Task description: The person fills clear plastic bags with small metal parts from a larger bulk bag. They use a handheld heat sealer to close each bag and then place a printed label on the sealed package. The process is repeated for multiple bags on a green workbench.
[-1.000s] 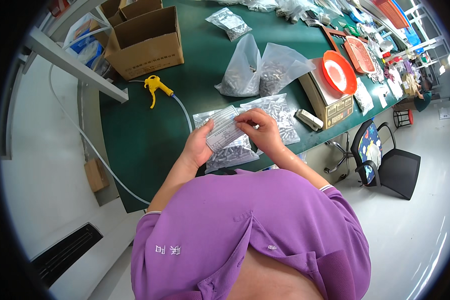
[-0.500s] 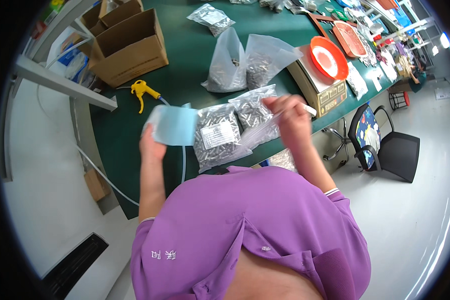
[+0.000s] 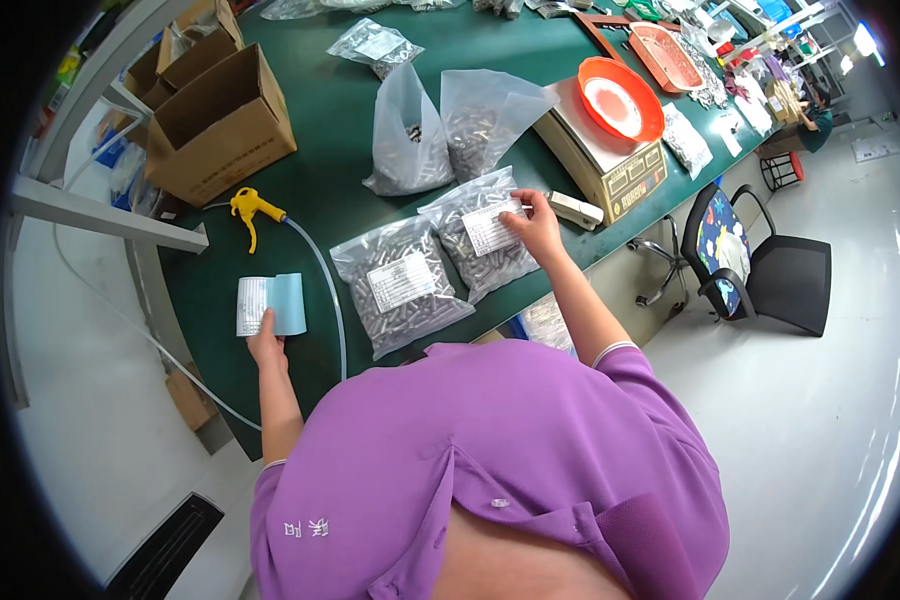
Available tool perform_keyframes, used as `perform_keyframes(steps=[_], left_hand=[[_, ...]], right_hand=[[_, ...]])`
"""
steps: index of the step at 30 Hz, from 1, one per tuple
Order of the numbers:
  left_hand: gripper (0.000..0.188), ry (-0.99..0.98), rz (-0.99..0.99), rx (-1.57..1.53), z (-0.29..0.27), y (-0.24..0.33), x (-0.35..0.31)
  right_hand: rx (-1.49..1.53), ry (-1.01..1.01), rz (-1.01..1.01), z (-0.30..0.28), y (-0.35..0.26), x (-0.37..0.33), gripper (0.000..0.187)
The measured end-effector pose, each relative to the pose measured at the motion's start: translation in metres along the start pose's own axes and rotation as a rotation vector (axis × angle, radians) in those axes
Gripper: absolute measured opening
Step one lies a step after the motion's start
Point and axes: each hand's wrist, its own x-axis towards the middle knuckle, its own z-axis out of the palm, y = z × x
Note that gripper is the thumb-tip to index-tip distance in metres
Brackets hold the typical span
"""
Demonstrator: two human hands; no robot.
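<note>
My left hand (image 3: 268, 345) is closed on a label sheet (image 3: 287, 304), white and printed on one part, light blue on the other. It holds the sheet at the left end of the green table. At the right, my right hand (image 3: 538, 230) pinches the right edge of a white label (image 3: 490, 229). That label lies against a clear zip bag of small metal parts (image 3: 487, 273); how much of it is stuck down I cannot tell. Beside it lies a second clear bag of metal parts (image 3: 410, 318), bearing a white label (image 3: 401, 281).
Two open bags of parts, one left (image 3: 406, 150) and one right (image 3: 475, 150), stand behind. A yellow air gun (image 3: 252, 213) with a hose lies left, near an open cardboard box (image 3: 220, 140). An orange basin (image 3: 610, 105) sits on a scale (image 3: 610, 180); a pale elongated object (image 3: 574, 210) lies beside it.
My left hand has lowered the label sheet leftward, away from the bags. A label now shows on the right bag at my right hand's fingers. The view has shifted.
</note>
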Motion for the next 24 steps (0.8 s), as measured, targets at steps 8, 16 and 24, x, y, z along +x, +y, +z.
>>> perform_keyframes(steps=[8, 16, 24], left_hand=[[0.055, -0.006, 0.056, 0.02, 0.006, -0.011, -0.011], [0.055, 0.015, 0.105, 0.026, 0.005, -0.018, -0.01], [0.054, 0.018, 0.086, 0.065, 0.004, -0.015, -0.009]], right_hand=[[-0.25, 0.039, -0.162, 0.007, 0.015, 0.009, 0.049], [-0.653, 0.209, -0.572, 0.007, -0.007, -0.008, 0.048], [-0.82, -0.199, -0.5, 0.018, 0.013, -0.033, 0.046]])
